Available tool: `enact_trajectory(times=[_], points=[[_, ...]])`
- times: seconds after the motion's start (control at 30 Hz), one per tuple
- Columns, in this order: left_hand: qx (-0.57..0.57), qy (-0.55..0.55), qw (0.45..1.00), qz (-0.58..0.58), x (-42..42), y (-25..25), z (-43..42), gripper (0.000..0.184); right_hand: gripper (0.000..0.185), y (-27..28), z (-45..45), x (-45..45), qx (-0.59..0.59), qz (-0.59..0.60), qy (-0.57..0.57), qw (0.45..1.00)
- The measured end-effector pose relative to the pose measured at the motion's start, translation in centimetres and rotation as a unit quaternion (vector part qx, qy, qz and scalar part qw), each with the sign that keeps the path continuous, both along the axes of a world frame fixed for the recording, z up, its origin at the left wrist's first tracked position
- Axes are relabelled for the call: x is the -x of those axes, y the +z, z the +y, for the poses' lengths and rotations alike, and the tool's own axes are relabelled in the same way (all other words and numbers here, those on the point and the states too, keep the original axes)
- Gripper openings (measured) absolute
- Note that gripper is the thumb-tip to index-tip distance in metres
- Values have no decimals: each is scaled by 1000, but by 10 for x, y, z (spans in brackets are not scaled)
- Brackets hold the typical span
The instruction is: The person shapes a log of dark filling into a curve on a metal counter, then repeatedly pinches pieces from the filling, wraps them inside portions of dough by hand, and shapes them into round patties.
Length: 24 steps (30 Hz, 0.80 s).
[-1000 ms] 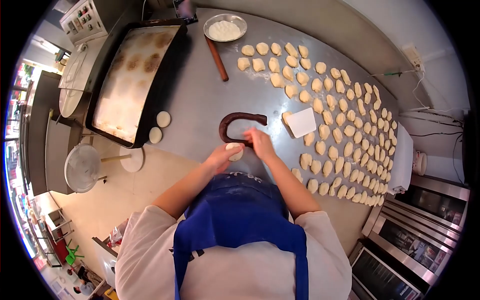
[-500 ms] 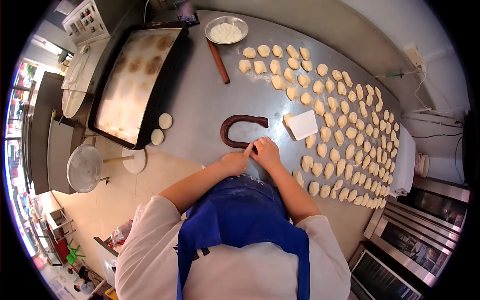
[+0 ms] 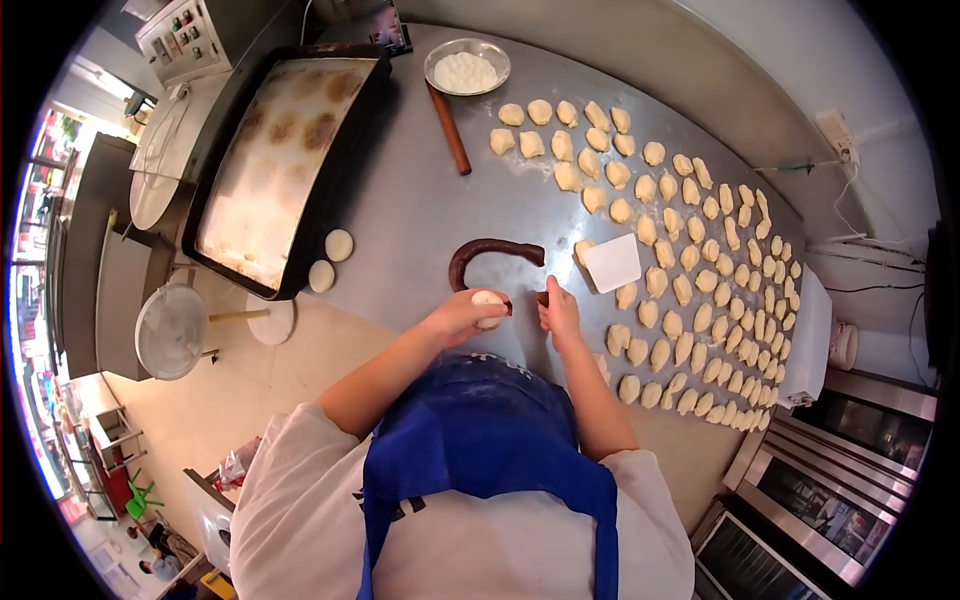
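1. Clock directions here go from the two hands, 12 being straight ahead. Left hand point(image 3: 466, 317) has its fingers clamped round a pale dough piece point(image 3: 488, 308), so that's right in the grip just above the blue apron point(image 3: 490, 425). A bit of dark stuff pokes out on its right side; can't tell if it's inside the dough or just pinched against it.
2. Right hand point(image 3: 561, 314) is just beside it, apart from the left, thumb up and fingers closed on a small dark lump point(image 3: 543, 298).
3. The dark rope point(image 3: 495, 246) lies curved on the metal desk point(image 3: 400, 200) around 11 o'clock, its near end running down to the left hand.
4. Container check: metal bowl point(image 3: 467, 70) near 12, with white powder point(image 3: 464, 72) heaped inside. Rolling pin point(image 3: 450, 130) runs from just beside it towards the hands.
5. Big black-rimmed pan point(image 3: 285, 160) at 10 o'clock, pale bottom with roundish brown patches. Two flat dough rounds point(image 3: 339, 245) sit near its lower right edge.
6. White scraper point(image 3: 612, 263) at 2 o'clock, partly covering a dough lump.
7. Loads of shaped dough lumps point(image 3: 672, 323) in loose rows, 12 to 4.
8. White bucket point(image 3: 845, 345) way out at 3, past the desk; can't see what's in it.
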<state>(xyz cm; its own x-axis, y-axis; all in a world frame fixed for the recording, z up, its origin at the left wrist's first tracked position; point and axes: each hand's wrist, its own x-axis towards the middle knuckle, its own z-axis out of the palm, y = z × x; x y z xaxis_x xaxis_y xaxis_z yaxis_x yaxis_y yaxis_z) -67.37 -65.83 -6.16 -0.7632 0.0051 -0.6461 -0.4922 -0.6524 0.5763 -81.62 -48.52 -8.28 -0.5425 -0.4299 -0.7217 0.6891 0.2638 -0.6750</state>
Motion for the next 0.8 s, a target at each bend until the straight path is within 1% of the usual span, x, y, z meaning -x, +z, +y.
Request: enact_trajectory(times=[0.07,0.17,0.27,0.3,0.33,0.37,0.4,0.47,0.5,0.57,0.6,0.67,0.7,0.77,0.8], points=[[-98,61,993,12,-2,8,-7,28,38,7,-18,-14,-1,3,-104,995],[-122,146,982,15,1,31,-11,19,37,31,-30,-14,52,-58,-112,991],[-151,184,971,-17,4,32,-15,21,31,20,-20,-3,148,-152,-107,971],[-174,186,967,-15,4,34,-16,21,29,4,-14,3,253,-192,-94,944],[-199,188,962,-15,3,37,-17,21,28,-15,-8,8,354,-229,-83,903],[-224,187,956,-16,1,39,-16,21,26,-27,-2,9,450,-262,-73,851],[-202,179,963,-11,0,39,-13,22,26,-7,-8,7,381,-260,-115,880],[-157,164,974,4,-3,38,-11,23,26,37,-26,3,238,-251,-195,918],[-151,141,978,13,-5,39,-12,24,29,49,-29,2,228,-230,-175,930],[-136,98,985,33,-8,45,-14,25,32,59,-26,0,263,-206,-148,931],[-132,77,988,19,-7,50,-14,27,33,62,-24,-1,280,-195,-133,931],[-124,37,992,-8,-5,61,-11,29,36,65,-20,-1,310,-210,-125,919],[-128,39,991,12,-4,61,-9,31,37,66,-18,0,325,-218,-120,912],[-134,42,989,51,-1,60,-4,36,40,40,-9,7,435,-197,-41,878],[-121,48,991,45,1,60,-1,38,41,35,-7,7,486,-186,-2,854]])
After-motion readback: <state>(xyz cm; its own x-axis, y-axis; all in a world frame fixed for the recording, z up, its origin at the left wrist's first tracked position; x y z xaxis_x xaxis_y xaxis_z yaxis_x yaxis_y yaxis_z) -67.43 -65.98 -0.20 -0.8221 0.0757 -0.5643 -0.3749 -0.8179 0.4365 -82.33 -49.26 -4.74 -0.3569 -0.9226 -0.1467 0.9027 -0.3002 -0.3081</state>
